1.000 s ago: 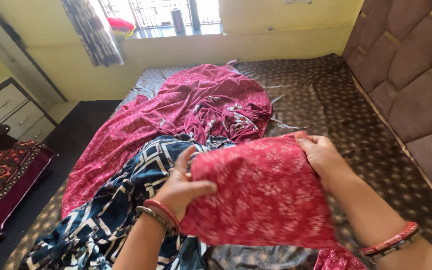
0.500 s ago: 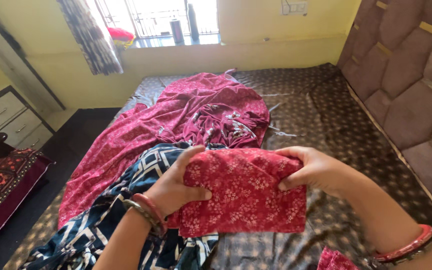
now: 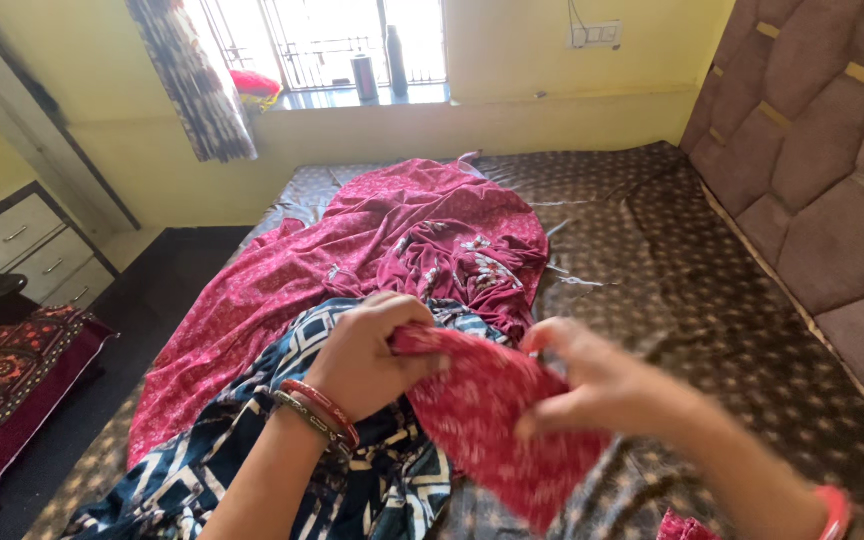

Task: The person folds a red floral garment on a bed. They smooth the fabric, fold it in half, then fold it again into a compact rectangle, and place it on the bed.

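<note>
My left hand (image 3: 370,352) has its fingers clamped on the upper corner of the red floral cloth (image 3: 497,415). The cloth's long axis runs from there toward 5 o'clock, over the bed (image 3: 712,300). My right hand (image 3: 592,385), blurred, pinches its right edge at 3 o'clock.

A home bedroom: bed (image 3: 732,300), padded headboard (image 3: 832,180), drawers (image 3: 22,250).

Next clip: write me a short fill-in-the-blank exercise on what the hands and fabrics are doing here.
1. Both hands grip a small red cloth with a white ____ print.
2. The left hand wears bangles on its ____.
3. Under the left forearm lies a dark blue fabric with white ____ lines.
4. The right hand looks ____ from motion.

Missing words: floral; wrist; geometric; blurred
</note>
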